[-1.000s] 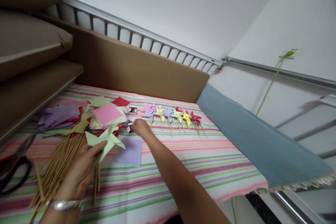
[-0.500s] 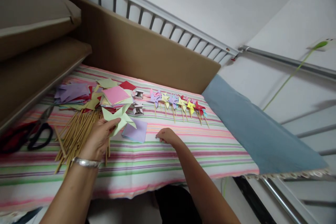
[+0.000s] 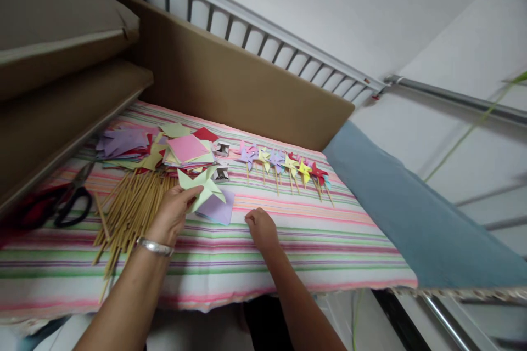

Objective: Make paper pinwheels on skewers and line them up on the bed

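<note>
left hand (image 3: 175, 211) pinches a pale-green pinwheel (image 3: 202, 184) left of centre; right hand (image 3: 262, 228), lower centre, curls closed, contents unclear.

Left forearm (image 3: 127, 290) bare, reaching forward, slanting inward. Left hand (image 3: 177, 211) in pinch grip, thumb (image 3: 192, 193) laid on top pointing inward, other fingers mostly hidden beneath. Right forearm (image 3: 298, 293) also bare, angled inward. Right hand (image 3: 262, 227) loosely fisted, back up, fingertips bunched toward left. Hands apart.
</note>
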### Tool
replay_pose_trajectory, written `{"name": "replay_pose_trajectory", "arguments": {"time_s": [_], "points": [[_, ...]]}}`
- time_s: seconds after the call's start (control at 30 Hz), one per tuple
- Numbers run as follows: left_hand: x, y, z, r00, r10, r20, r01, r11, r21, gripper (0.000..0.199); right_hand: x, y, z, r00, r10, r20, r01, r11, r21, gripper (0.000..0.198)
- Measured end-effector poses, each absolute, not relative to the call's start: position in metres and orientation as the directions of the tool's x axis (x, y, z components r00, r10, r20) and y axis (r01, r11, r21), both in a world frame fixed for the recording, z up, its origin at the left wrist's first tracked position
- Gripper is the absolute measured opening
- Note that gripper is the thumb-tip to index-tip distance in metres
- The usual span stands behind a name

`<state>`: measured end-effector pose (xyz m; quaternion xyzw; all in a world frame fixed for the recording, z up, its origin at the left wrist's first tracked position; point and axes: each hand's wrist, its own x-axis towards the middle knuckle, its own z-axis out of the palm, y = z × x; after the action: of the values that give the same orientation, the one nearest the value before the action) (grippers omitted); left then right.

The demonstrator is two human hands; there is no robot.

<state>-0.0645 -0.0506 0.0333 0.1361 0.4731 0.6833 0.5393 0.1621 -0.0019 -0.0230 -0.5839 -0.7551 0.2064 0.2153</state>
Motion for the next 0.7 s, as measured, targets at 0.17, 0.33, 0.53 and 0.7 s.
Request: {"name": "replay_pose_trajectory", "arguments": {"time_s": [0.17,0.33,0.53,0.7], "points": [[-0.058,-0.049,0.03,-0.332,0.894,-0.302,-0.665,0.006,0.747,0.034,0.157,0.0,-0.004,-0.273,0.957,0.094,0.76,0.275,-0.588,0.014],[-0.049,-0.044,0.023,-0.333,0.891,-0.308,-0.654,0.017,0.756,0.033,0.143,0.0,0.032,-0.296,0.95,0.103,0.444,0.232,-0.865,0.011],[-0.026,-0.035,0.013,-0.339,0.884,-0.321,-0.604,0.057,0.795,0.029,0.13,-0.001,0.043,-0.328,0.899,0.29,0.255,0.38,-0.889,0.009],[-0.006,-0.028,0.006,-0.29,0.909,-0.298,-0.562,0.09,0.822,0.027,0.135,0.004,0.029,-0.363,0.894,0.263,0.259,0.368,-0.893,0.009]]}}
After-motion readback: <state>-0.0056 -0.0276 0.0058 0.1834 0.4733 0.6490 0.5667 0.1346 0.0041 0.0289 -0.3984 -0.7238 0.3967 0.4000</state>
